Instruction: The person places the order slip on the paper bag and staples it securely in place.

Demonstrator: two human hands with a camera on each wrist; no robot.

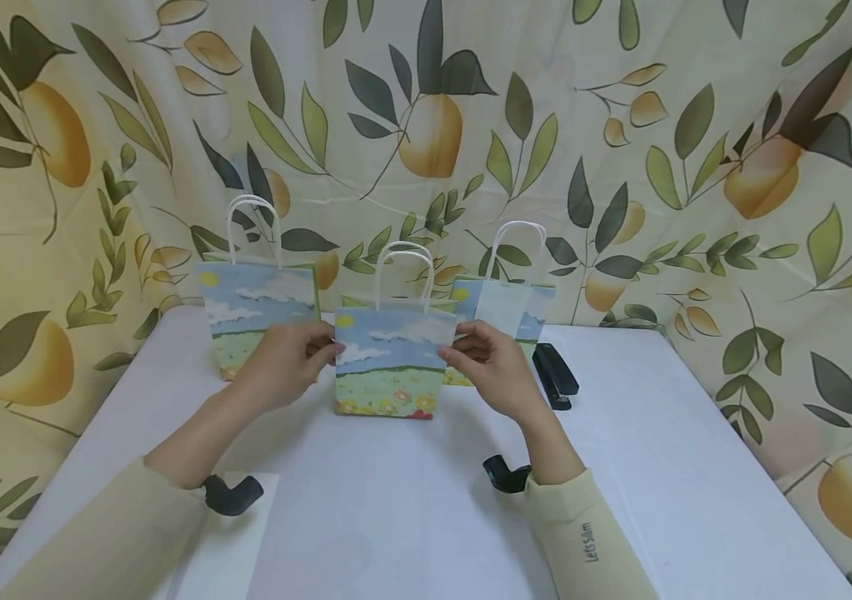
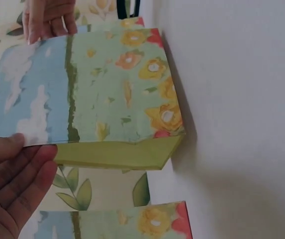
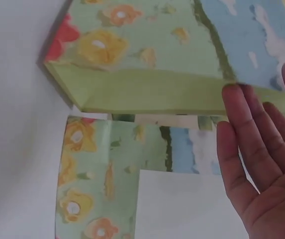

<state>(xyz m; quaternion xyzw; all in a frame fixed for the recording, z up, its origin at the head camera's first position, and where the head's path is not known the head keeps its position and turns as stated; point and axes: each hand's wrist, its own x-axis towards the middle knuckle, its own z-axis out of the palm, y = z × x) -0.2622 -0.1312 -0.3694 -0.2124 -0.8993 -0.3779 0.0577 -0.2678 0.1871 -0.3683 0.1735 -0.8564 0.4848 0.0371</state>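
Note:
In the head view a paper gift bag (image 1: 388,367) with white handles stands upright at the middle of the table, printed with sky, clouds and flowers. My left hand (image 1: 294,358) holds its left edge; in the left wrist view the thumb lies on the front and the fingers (image 2: 42,157) lie along the green side panel. At the opposite edge my right hand (image 1: 489,367) holds the bag, its fingertips (image 3: 232,92) against the side panel and its thumb by the front. A matching bag (image 1: 264,300) stands behind on the left, another (image 1: 542,304) behind on the right.
A white paper rectangle (image 1: 501,306) covers part of the right rear bag's front. Beside that bag a black stapler (image 1: 555,375) lies on the white table (image 1: 411,500). White sheets (image 1: 246,542) lie under the left forearm. A fruit-patterned curtain (image 1: 546,50) hangs behind the table.

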